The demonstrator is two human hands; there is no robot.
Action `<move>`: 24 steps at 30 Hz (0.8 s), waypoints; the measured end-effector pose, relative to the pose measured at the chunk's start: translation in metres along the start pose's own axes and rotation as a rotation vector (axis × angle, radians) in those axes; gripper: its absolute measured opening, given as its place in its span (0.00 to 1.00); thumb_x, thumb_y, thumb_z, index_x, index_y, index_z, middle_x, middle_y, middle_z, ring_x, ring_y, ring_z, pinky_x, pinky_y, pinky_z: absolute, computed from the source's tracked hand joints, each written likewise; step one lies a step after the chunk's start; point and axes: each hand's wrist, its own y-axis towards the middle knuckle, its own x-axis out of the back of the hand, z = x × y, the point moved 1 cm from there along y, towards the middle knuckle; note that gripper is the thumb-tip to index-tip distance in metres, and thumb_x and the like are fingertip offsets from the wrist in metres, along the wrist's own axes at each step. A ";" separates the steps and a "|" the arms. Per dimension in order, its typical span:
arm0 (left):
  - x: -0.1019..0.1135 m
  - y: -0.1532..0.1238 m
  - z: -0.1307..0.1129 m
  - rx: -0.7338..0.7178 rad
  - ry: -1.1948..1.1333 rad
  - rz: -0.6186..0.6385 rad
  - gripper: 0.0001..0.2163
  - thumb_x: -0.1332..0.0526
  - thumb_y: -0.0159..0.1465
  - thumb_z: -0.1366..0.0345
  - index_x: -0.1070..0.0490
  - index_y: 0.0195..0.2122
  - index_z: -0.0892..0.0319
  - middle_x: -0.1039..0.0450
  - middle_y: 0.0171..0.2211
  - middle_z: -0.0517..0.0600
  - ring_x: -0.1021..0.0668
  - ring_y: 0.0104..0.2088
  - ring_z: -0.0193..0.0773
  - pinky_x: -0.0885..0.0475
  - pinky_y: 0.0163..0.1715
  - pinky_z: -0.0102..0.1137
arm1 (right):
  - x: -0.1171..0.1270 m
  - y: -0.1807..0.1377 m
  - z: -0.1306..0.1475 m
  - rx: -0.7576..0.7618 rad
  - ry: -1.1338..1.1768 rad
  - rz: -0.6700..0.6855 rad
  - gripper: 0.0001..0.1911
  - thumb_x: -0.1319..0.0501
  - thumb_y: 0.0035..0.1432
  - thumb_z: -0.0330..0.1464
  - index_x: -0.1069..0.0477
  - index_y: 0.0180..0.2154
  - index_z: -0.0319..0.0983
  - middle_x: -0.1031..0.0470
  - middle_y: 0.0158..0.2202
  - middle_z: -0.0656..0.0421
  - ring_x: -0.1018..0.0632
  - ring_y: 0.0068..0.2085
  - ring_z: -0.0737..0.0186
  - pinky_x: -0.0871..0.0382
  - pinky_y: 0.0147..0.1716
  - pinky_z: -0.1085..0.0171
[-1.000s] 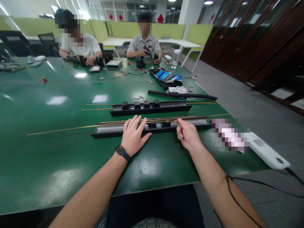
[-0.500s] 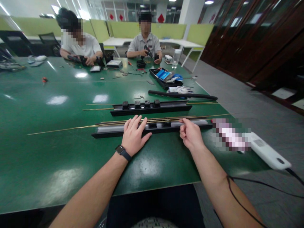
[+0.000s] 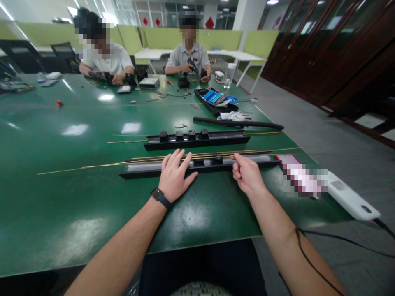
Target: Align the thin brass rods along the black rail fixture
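Observation:
My left hand lies with fingers spread across a long black channel and the thin brass-coloured rods over it. To the right, my right hand is closed, thumb and forefinger pinched on one of these rods. Small black blocks sit in the channel between the two hands. Behind it, parallel, is a second black channel with several black blocks in it and rods jutting from both ends.
A black tube, white gloves and a black tray with blue items are farther back. A phone and a white device with a cable lie at right. Two people sit across the green table.
My right hand has shifted slightly left with the pinched rod, and one rod's left end reaches farther left. My left hand stays on the rods.

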 end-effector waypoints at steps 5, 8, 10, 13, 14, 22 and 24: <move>0.000 0.000 0.000 0.003 -0.010 0.003 0.28 0.39 0.68 0.52 0.35 0.67 0.56 0.35 0.67 0.60 0.36 0.69 0.53 0.45 0.69 0.49 | -0.003 -0.003 -0.001 -0.036 -0.038 0.070 0.17 0.28 0.54 0.43 0.26 0.35 0.36 0.35 0.15 0.66 0.41 0.11 0.75 0.55 0.10 0.75; 0.000 0.000 0.000 0.003 -0.012 0.000 0.28 0.39 0.68 0.52 0.35 0.67 0.56 0.35 0.67 0.60 0.36 0.70 0.53 0.45 0.69 0.50 | -0.001 0.000 0.000 -0.016 0.000 -0.009 0.15 0.31 0.57 0.42 0.27 0.34 0.37 0.36 0.14 0.67 0.42 0.11 0.74 0.54 0.09 0.74; 0.000 0.000 0.001 0.001 -0.012 0.000 0.28 0.39 0.68 0.52 0.35 0.67 0.56 0.35 0.67 0.61 0.36 0.69 0.53 0.45 0.69 0.50 | 0.001 0.002 0.000 -0.004 0.014 -0.033 0.13 0.31 0.58 0.40 0.27 0.34 0.37 0.36 0.14 0.67 0.42 0.11 0.74 0.54 0.09 0.74; -0.001 0.000 0.001 -0.002 -0.008 0.001 0.28 0.38 0.68 0.52 0.35 0.67 0.56 0.35 0.67 0.61 0.36 0.69 0.54 0.44 0.69 0.50 | 0.001 0.001 -0.001 -0.020 -0.008 0.027 0.15 0.29 0.56 0.41 0.25 0.36 0.35 0.35 0.15 0.67 0.41 0.11 0.75 0.55 0.10 0.75; -0.002 0.000 0.002 -0.002 -0.004 0.000 0.29 0.38 0.68 0.51 0.35 0.67 0.57 0.35 0.67 0.61 0.36 0.69 0.54 0.44 0.69 0.50 | 0.000 0.001 -0.001 -0.034 -0.024 0.059 0.17 0.28 0.55 0.42 0.25 0.36 0.35 0.35 0.15 0.67 0.41 0.12 0.75 0.55 0.10 0.75; -0.002 -0.001 0.002 -0.008 0.007 -0.005 0.28 0.39 0.68 0.51 0.35 0.66 0.56 0.35 0.67 0.60 0.35 0.69 0.53 0.44 0.69 0.49 | 0.000 0.000 -0.001 -0.036 -0.020 0.037 0.17 0.31 0.58 0.44 0.26 0.36 0.36 0.35 0.14 0.67 0.42 0.11 0.75 0.55 0.10 0.74; -0.001 -0.001 0.002 -0.008 0.007 -0.005 0.28 0.38 0.68 0.51 0.35 0.67 0.56 0.35 0.67 0.60 0.35 0.69 0.53 0.44 0.69 0.49 | 0.000 0.001 0.000 -0.031 -0.017 0.022 0.16 0.31 0.58 0.43 0.26 0.35 0.36 0.36 0.14 0.67 0.42 0.11 0.75 0.55 0.10 0.74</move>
